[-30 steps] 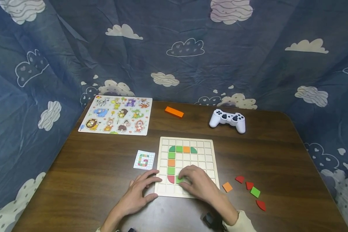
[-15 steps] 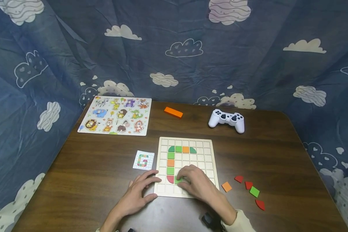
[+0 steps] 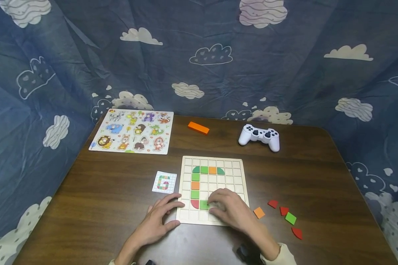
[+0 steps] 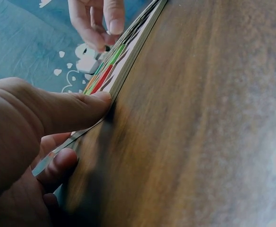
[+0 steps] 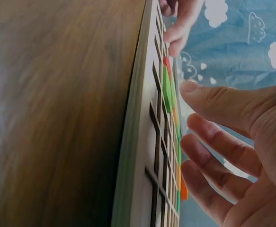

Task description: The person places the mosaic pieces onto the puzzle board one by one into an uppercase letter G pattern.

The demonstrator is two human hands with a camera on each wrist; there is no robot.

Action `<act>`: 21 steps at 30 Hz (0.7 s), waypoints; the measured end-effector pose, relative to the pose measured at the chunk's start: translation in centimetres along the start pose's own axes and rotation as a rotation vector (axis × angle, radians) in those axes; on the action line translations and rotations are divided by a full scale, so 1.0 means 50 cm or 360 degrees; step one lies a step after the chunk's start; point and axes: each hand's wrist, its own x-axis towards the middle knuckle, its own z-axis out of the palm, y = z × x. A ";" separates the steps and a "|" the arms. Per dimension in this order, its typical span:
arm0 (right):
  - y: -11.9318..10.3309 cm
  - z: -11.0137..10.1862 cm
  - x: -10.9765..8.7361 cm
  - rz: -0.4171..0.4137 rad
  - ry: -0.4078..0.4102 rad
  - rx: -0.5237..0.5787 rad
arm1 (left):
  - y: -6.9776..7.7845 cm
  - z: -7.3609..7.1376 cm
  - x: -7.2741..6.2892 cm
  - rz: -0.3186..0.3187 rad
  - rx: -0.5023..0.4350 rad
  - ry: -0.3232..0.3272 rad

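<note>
A wooden grid board lies before me, with green, orange and red tiles in a line across its top row and down its left side. On its left edge my left hand rests, thumb against the near corner; the left wrist view shows this thumb touching the rim. My right hand hovers over the lower middle of the board. In the right wrist view its fingers are apart and hold nothing. Just left of its fingertips sits a green square tile, beside a red quarter-round tile.
A small pattern card lies left of the board. Loose to the right are an orange square, a green square and several red pieces. Farther back are an animal puzzle, an orange block and a white game controller.
My right hand has let go of the green square tile and shifted slightly right, so more of the tile shows. The left hand stays on the board's edge.
</note>
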 end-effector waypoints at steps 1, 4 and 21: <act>0.003 -0.002 -0.005 -0.0006 0.0032 0.0006 | 0.000 0.000 0.000 -0.0002 0.0002 0.0002; 0.013 -0.010 -0.022 -0.0006 0.0110 0.0039 | -0.001 0.000 0.001 -0.0003 0.0009 0.0001; 0.078 -0.103 -0.155 0.0234 0.0212 0.0137 | 0.001 0.000 0.003 -0.0052 -0.0009 -0.0034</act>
